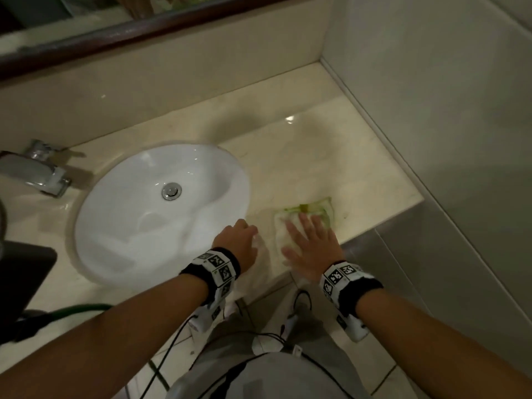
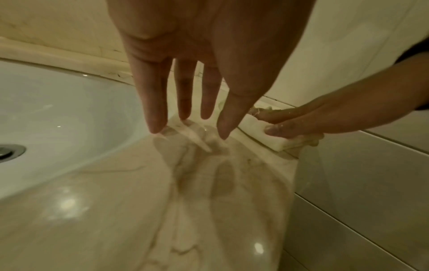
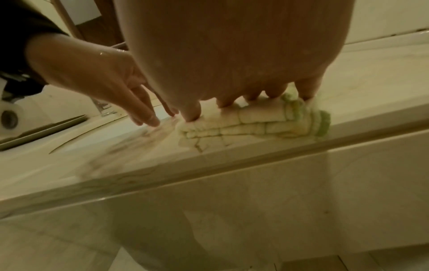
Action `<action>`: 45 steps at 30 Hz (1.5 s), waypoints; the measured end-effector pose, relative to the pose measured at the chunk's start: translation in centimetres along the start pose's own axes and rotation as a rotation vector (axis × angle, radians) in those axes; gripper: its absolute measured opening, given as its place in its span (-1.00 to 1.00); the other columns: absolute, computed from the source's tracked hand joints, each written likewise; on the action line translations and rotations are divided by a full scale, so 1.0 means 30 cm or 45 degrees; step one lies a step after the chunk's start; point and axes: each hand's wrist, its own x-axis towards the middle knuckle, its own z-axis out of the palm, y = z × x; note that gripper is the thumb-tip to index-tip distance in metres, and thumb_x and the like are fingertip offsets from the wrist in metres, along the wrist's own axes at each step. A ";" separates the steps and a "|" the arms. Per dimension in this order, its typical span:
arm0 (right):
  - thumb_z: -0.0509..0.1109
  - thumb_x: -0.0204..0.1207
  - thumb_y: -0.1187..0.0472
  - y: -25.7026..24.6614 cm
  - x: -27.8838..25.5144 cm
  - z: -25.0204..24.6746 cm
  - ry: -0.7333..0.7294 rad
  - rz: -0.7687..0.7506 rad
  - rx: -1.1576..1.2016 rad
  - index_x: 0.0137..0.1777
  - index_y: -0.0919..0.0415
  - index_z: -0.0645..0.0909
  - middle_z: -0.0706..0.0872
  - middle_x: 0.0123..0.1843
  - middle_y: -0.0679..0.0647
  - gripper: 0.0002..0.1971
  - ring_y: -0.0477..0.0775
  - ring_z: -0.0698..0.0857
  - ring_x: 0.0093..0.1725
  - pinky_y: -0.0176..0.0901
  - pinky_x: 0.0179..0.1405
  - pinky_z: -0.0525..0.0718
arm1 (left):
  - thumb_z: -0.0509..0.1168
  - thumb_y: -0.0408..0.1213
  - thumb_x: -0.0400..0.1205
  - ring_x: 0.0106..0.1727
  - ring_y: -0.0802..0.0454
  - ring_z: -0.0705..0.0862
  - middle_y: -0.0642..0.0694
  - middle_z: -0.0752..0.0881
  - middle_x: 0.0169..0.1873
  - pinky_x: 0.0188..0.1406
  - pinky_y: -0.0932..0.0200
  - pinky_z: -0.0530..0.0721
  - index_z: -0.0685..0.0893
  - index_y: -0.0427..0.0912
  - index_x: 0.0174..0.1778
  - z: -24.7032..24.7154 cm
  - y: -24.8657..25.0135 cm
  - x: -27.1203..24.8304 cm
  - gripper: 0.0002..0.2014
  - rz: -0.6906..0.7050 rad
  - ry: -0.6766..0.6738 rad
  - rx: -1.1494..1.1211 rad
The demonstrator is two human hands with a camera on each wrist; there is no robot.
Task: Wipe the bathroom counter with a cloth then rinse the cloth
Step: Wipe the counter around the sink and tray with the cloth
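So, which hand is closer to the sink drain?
Left. The left hand hovers over the counter just beside the sink rim, nearer the drain. The right hand presses flat on the cloth, farther from the sink.

- A mirror point(image 1: 86, 27) with a dark wooden frame hangs above the backsplash.
- Pale wall tiles point(image 1: 446, 96) stand at the right.
- A green hose point(image 1: 83, 308) curves at the lower left, beside a dark object point(image 1: 23, 275) too dim to identify.
- Black cables point(image 1: 259, 338) run down over grey clothing point(image 1: 273, 375).
- A tiled floor point(image 1: 383, 378) lies below.
- A toilet roll point(image 3: 10, 113) shows at the left in the right wrist view.
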 end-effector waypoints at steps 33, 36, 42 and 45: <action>-0.20 0.63 -0.34 0.334 0.076 -0.085 0.141 -0.169 -0.090 0.64 -0.30 -0.38 -0.40 0.70 -0.13 -0.35 0.12 -0.31 0.70 0.27 0.65 -0.16 | 0.27 0.25 0.56 0.68 -0.31 -0.18 -0.18 -0.29 0.67 0.60 -0.23 0.22 -0.18 -0.05 0.70 0.092 0.203 0.050 -0.02 -0.313 -0.239 0.103; -0.14 0.62 -0.38 0.458 0.082 -0.129 0.140 -0.084 -0.081 0.65 -0.30 -0.36 -0.39 0.71 -0.14 -0.31 0.11 -0.29 0.71 0.24 0.65 -0.14 | 0.27 0.23 0.57 0.68 -0.29 -0.19 -0.17 -0.30 0.67 0.61 -0.20 0.20 -0.19 -0.04 0.70 0.093 0.204 0.051 -0.03 -0.317 -0.242 0.088; -0.25 0.55 -0.44 0.731 0.108 -0.179 0.123 0.113 -0.132 0.70 -0.23 -0.18 -0.28 0.74 -0.01 -0.27 0.26 -0.19 0.71 0.34 0.62 0.01 | 0.28 0.23 0.57 0.68 -0.28 -0.19 -0.17 -0.31 0.67 0.61 -0.20 0.22 -0.19 -0.03 0.70 0.094 0.207 0.052 -0.02 -0.319 -0.234 0.081; -0.05 0.67 -0.27 0.693 0.087 -0.177 0.196 0.201 0.002 0.68 -0.21 -0.29 -0.30 0.74 -0.01 -0.32 0.25 -0.21 0.71 0.36 0.63 -0.03 | 0.30 0.23 0.56 0.68 -0.30 -0.19 -0.18 -0.29 0.67 0.60 -0.22 0.24 -0.18 -0.05 0.70 0.093 0.209 0.053 -0.01 -0.314 -0.233 0.086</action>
